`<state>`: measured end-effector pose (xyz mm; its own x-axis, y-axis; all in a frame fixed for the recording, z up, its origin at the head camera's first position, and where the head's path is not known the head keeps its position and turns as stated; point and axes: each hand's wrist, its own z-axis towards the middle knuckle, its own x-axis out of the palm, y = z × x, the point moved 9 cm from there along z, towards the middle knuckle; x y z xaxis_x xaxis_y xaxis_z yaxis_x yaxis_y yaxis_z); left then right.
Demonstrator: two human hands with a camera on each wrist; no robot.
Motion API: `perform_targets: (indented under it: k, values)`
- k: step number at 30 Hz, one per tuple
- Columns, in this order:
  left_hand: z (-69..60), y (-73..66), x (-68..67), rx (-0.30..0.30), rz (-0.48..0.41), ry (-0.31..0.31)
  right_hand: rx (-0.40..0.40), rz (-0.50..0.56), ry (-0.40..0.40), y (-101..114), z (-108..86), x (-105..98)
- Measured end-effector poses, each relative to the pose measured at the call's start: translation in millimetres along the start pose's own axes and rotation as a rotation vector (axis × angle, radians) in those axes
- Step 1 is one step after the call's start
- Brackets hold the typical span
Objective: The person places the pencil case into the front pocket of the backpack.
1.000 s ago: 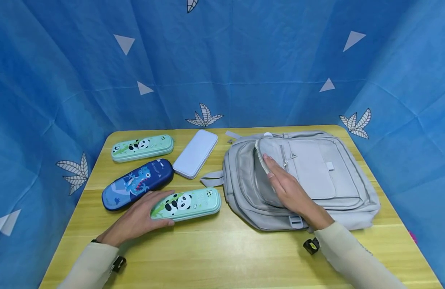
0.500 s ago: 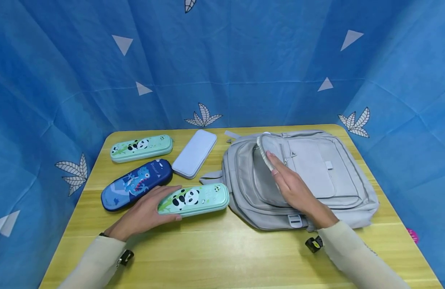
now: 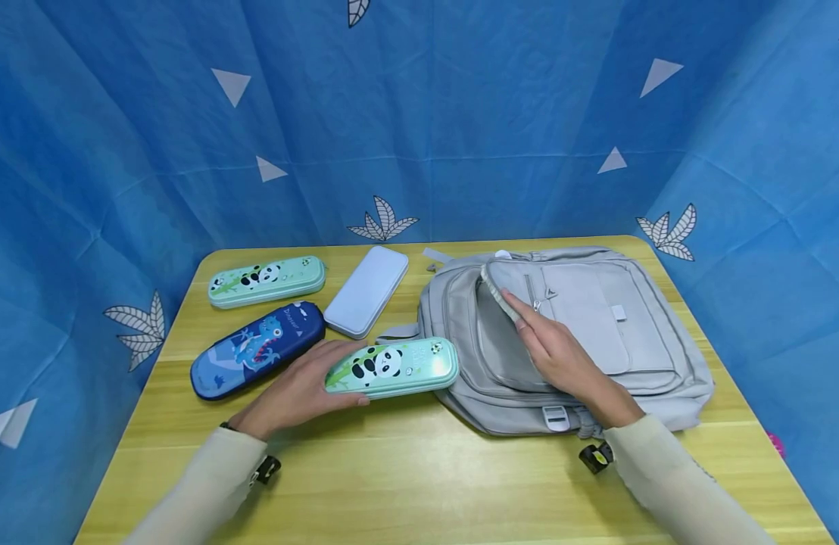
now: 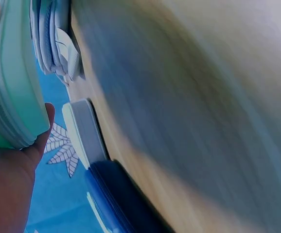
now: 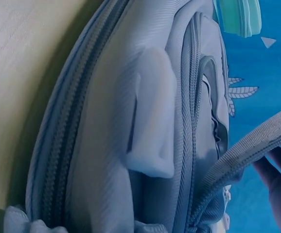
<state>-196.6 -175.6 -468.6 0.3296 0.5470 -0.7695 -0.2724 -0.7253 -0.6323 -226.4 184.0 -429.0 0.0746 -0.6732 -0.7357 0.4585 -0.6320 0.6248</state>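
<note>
In the head view my left hand grips a mint-green pencil case with a panda print, thumb on its near side. The case is above the table, its right end at the left edge of a grey backpack lying flat. The left wrist view shows the case's zipped side close up. My right hand holds the edge of the backpack's front pocket flap, which is raised so the pocket gapes toward the left. In the right wrist view, fingers show partly behind the flap.
Left on the wooden table lie another green panda pencil case, a dark blue dinosaur pencil case and a pale lavender case. A blue patterned curtain encloses the table's back and sides.
My left hand has carried the green panda pencil case to the right and slightly up, toward the backpack. My right hand stays at the pocket flap with little movement.
</note>
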Motion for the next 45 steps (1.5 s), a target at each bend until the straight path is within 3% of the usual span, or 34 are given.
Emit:
perform_targets:
  k: [9, 19, 28, 41, 45]
  values:
    - [13.3, -16.0, 6.0, 0.064, -0.001, 0.007, -0.067, 0.016, -0.003, 6.6, 2.2, -3.2]
    - [27.2, -32.4, 15.4, 0.094, -0.040, 0.035, 0.036, 0.040, 0.065, -6.9, 1.5, -2.6]
    - [43.7, -50.2, 24.1, 0.164, -0.033, 0.052, 0.045, 0.066, 0.070, -7.2, -1.4, -3.4]
    - [61.0, -60.7, 34.9, 0.173, -0.039, 0.065, 0.060, -0.012, -0.044, -5.2, -2.0, -12.0]
    - [65.7, -67.7, 37.2, 0.187, -0.029, 0.068, 0.083, 0.032, -0.078, -6.8, -2.6, -15.8]
